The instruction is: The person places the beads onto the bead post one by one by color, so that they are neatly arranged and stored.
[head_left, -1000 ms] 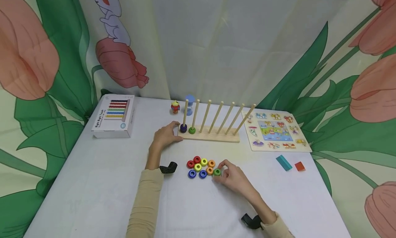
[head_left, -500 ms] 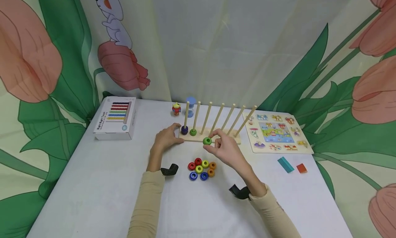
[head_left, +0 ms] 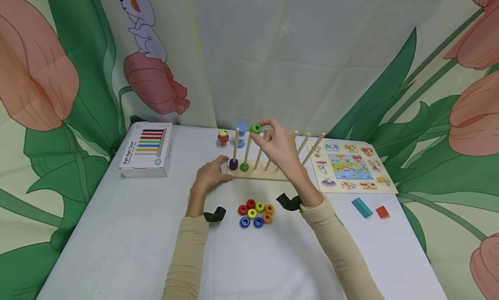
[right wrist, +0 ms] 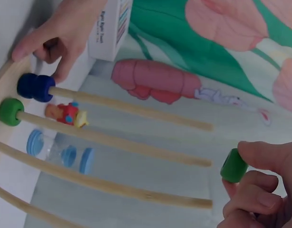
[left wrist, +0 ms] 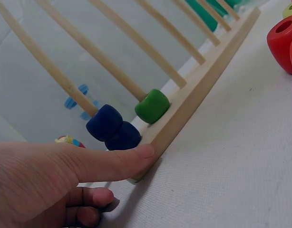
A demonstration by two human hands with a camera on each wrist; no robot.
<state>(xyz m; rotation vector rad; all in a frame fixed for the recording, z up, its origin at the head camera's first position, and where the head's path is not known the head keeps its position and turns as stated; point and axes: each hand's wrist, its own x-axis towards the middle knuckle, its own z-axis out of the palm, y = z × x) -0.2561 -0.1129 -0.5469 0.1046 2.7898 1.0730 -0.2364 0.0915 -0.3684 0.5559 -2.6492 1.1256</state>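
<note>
Between thumb and forefinger, my right hand (head_left: 281, 145) pinches a green bead (right wrist: 234, 165). It is held level with the tip of the second peg (right wrist: 136, 137), with a small gap between them in the right wrist view. My left hand (head_left: 210, 174) grips the left end of the wooden peg stand (head_left: 257, 174), thumb at the front edge and forefinger at the back. Two dark blue beads (left wrist: 108, 124) are stacked on the first peg. Another green bead (left wrist: 152, 106) sits at the foot of the second. My right hand partly hides the middle pegs in the head view.
Red, yellow, orange and blue beads (head_left: 252, 213) lie clustered before the stand. Behind it are a small figure (head_left: 223, 137) and a blue sand timer (head_left: 241, 135). A white box (head_left: 146, 149) stands left; a picture puzzle board (head_left: 351, 167), a teal block (head_left: 362, 207) and an orange block (head_left: 382, 212) lie right.
My right hand has lifted the green bead from beside the cluster, up and forward to the second peg's tip. My left hand has stayed at the stand's end.
</note>
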